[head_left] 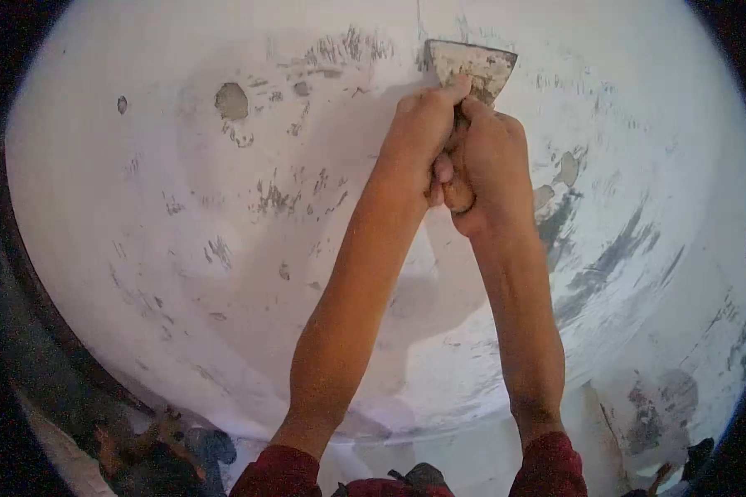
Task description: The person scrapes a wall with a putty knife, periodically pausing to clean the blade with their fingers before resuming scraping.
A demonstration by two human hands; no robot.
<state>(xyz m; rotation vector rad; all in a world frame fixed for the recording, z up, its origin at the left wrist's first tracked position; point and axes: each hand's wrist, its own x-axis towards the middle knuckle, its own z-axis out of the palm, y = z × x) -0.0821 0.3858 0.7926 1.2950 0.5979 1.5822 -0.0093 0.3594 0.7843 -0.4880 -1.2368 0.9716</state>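
Both my hands grip one putty knife [482,65], its wide blade smeared with pale plaster and pointing up the wall. My left hand [425,124] is wrapped round the handle from the left, a finger stretched along the base of the blade. From the other side, my right hand [497,149] closes on the same handle, thumb near the blade. The handle's rounded wooden end [458,197] shows below between the palms. The blade's edge lies right at the white wall [249,306], which has dark scrape marks and chipped spots around it.
Left of my hands is a round grey bare patch [232,101] in the wall's coating. Grey smears [605,265] streak the wall at the right. A dark edge [58,323] runs along the left side, and cluttered dark items [153,455] lie at the lower left.
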